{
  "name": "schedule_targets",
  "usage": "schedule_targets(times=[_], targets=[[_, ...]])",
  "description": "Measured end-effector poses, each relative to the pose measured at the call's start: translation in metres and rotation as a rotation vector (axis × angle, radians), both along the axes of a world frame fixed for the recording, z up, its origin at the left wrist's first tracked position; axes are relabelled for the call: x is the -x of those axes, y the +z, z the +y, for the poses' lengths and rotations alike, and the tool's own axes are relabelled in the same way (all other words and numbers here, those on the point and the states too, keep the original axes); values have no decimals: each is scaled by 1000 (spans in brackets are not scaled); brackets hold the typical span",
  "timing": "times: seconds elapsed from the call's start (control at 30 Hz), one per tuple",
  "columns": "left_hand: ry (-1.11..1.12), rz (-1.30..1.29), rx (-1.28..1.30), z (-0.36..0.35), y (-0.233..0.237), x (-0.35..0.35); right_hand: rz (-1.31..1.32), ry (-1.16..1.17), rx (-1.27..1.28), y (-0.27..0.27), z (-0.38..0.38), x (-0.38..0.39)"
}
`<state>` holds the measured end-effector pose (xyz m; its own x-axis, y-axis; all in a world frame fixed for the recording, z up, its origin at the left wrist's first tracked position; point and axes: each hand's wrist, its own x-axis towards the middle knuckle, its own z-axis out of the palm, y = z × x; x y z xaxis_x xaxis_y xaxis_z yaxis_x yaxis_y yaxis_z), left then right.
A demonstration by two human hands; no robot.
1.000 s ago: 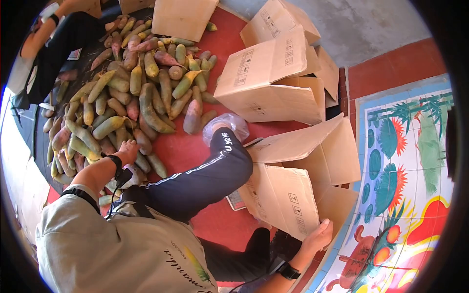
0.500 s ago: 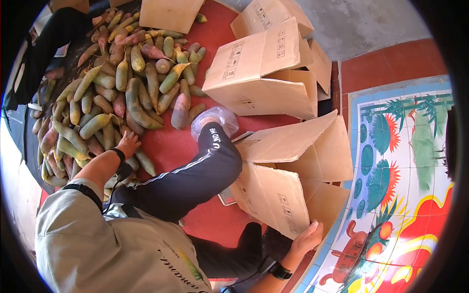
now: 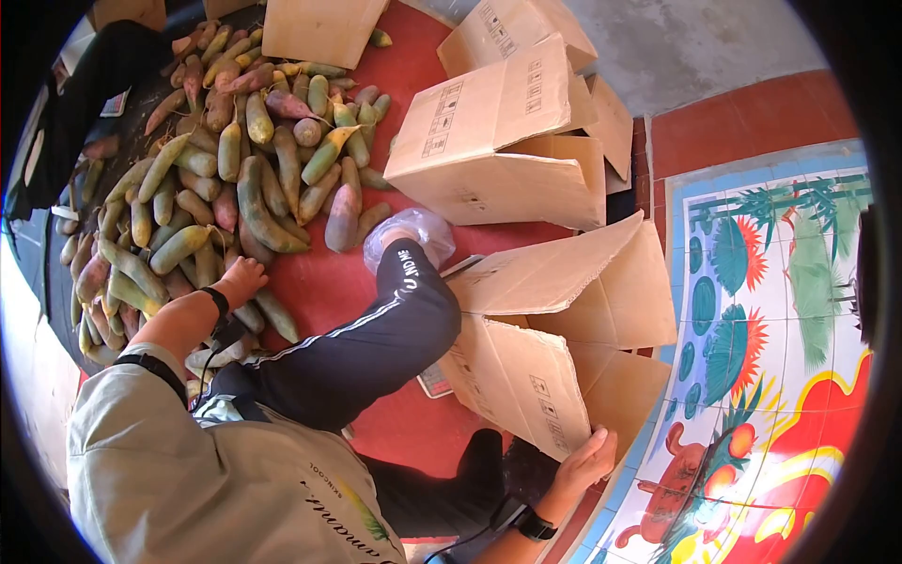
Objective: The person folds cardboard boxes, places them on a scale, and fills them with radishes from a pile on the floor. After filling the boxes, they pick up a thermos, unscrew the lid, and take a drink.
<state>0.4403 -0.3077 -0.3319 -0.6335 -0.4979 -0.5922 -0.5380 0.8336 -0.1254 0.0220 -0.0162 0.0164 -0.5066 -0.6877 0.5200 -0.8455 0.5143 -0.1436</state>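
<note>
A large pile of green and reddish radishes [image 3: 263, 202] lies on the floor at the left. My left hand [image 3: 243, 280] rests at the pile's lower right side, its fingers bent over a radish there; whether they grip it is hard to see. On the right, an open cardboard box [image 3: 526, 371] stands with its flaps spread. My right hand [image 3: 590, 459] is at the near edge of that box, with fingers and thumb on a flap.
Another cardboard box [image 3: 498, 141] lies beyond the open one, with more boxes behind it. My bent leg [image 3: 376, 329] lies between pile and boxes. A dark-clothed person [image 3: 103, 89] is at the far left. A painted tile panel [image 3: 752, 376] is at the right.
My left hand has shifted slightly left and its fingers look more curled. The right hand stays at the box flap. The whole view has shifted slightly.
</note>
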Motion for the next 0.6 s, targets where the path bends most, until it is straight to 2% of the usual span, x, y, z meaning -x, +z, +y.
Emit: schedule_targets(times=[0.07, 0.13, 0.17, 0.23, 0.27, 0.33, 0.37, 0.43, 0.47, 0.53, 0.57, 0.6], targets=[[4, 10, 5, -2, 15, 4, -1, 6, 4, 1, 0, 0], [330, 188, -37, -5, 30, 7, 3, 4, 11, 1, -1, -2], [333, 189, -30, -7, 38, 10, 3, 8, 17, 1, 0, -3], [667, 445, -114, -13, 59, 19, 16, 11, 15, 0, 2, -3], [668, 451, -109, -14, 72, 22, 20, 13, 21, -1, 2, -4], [684, 933, -152, -17, 103, 27, 29, 46, 87, -3, 2, -6], [683, 938, -146, -18, 118, 33, 31, 48, 93, -2, 2, -7], [700, 1233, -122, -18, 150, 46, 68, 72, 74, 0, 2, -12], [696, 1236, -116, -18, 168, 51, 69, 73, 81, 1, 2, -14], [867, 1482, -461, -16, 204, 62, 97, 104, 132, 4, 2, -21], [861, 1488, -459, -11, 220, 68, 102, 103, 139, 6, 2, -25], [908, 1624, -713, -5, 233, 75, 129, 128, 153, 7, 3, -29]])
